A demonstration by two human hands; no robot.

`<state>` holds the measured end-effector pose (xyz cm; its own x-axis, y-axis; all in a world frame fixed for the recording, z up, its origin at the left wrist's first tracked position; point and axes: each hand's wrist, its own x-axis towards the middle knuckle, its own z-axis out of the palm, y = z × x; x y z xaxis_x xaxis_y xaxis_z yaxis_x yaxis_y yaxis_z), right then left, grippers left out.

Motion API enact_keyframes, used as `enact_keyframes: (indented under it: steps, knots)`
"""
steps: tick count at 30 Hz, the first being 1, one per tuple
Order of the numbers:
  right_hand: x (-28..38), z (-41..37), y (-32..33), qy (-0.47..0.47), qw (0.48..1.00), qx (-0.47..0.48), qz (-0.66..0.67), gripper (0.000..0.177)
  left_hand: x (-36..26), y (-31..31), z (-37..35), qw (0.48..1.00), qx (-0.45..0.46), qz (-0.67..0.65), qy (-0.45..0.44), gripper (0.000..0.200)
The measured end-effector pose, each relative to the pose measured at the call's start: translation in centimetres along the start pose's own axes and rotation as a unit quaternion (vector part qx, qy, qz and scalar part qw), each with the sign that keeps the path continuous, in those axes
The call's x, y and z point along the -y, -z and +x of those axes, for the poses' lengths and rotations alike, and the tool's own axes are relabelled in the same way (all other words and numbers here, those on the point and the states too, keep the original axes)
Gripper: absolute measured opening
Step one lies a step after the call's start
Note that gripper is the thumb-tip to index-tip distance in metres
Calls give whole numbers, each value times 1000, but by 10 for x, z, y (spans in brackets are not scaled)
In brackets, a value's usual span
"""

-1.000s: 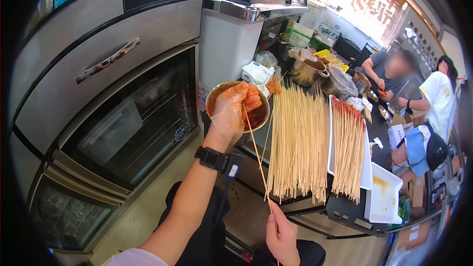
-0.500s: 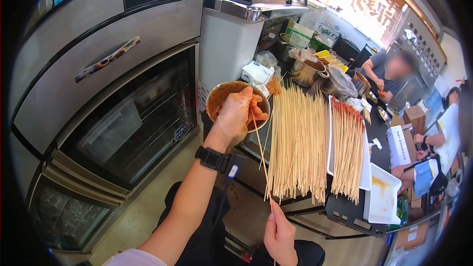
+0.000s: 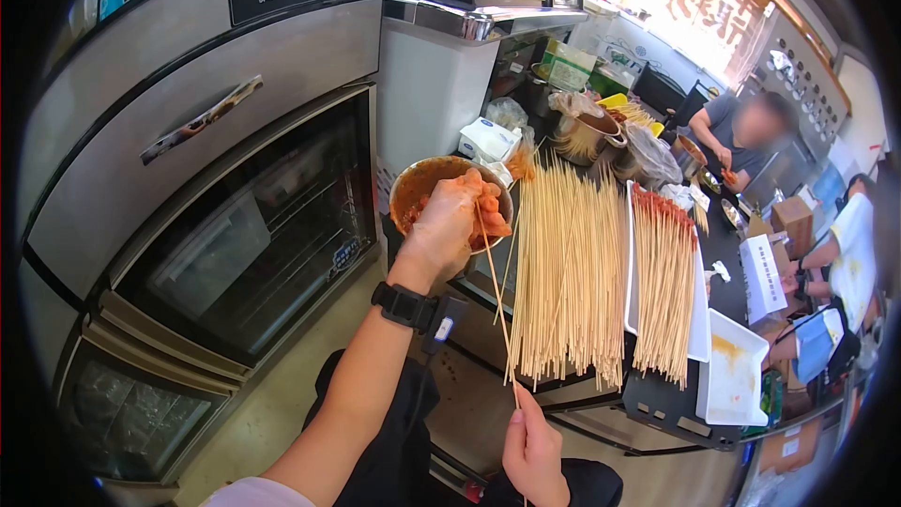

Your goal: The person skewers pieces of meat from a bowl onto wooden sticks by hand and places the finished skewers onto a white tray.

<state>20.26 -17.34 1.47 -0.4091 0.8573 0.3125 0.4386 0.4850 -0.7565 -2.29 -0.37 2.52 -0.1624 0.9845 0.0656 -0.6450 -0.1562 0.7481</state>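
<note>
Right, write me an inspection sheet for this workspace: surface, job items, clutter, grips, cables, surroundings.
Surface: dark table; stained white tray at the near end.
Job items: held skewer; bowl with red food; plain skewers, heaped; red-ended skewers on another tray.
Clutter: white box, clear plastic bag.
Grips: left grip, apparently gloved, closed around an orange clump at the skewer's upper end; right grip, bare, pinches it lower down.
Cables: nothing clearly seen.
Surroundings: glass-doored cabinet; person in grey beyond.

Centre: two hands (image 3: 444, 225) (image 3: 533, 451), one skewer (image 3: 495, 289), one bowl (image 3: 410, 186) are showing | right: two skewer piles (image 3: 568, 282) (image 3: 663, 300) (sticks uncountable) are lying | far right: two people (image 3: 749, 145) (image 3: 852, 246) are showing
</note>
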Motion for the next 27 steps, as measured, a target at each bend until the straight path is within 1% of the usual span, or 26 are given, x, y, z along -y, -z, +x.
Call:
enact_keyframes:
  steps: [1,3,4,6,10,13,15,16,18,22,24,25,27]
  knots:
    - [-2,1,-2,0,1000,0,1,33,0,1,-1,1000,0,1,0,25]
    - [-6,4,-8,85,994,-56,-34,31,-1,2,-2,999,10,-33,9,31]
    - [-7,4,-8,85,994,-56,-34,31,-2,1,-2,999,10,-32,9,31]
    - [-9,5,-8,25,999,-7,-46,32,-3,2,-4,999,34,-11,1,31]
    - [-12,8,-3,17,999,0,-38,34,-2,4,-3,998,43,-36,0,30]
    - [-15,10,2,-10,1000,23,-5,34,-4,5,-3,997,46,-55,12,30]
    - [-19,9,3,-97,989,40,108,32,-4,6,-2,993,41,-100,42,30]
    - [-23,9,3,-97,989,41,107,32,-4,6,-3,993,41,-101,41,30]
    - [-30,10,4,-103,985,48,127,31,-5,4,-4,997,45,-54,8,30]
    - [-32,11,3,-103,985,45,129,31,1,8,1,999,48,-11,-12,33]
    - [-33,11,2,-100,986,39,125,31,3,10,3,988,67,118,-76,37]
    - [-33,12,2,-100,986,38,125,31,3,9,3,988,68,117,-76,37]
    - [-32,13,1,-98,988,32,117,31,3,8,2,986,45,134,-85,30]
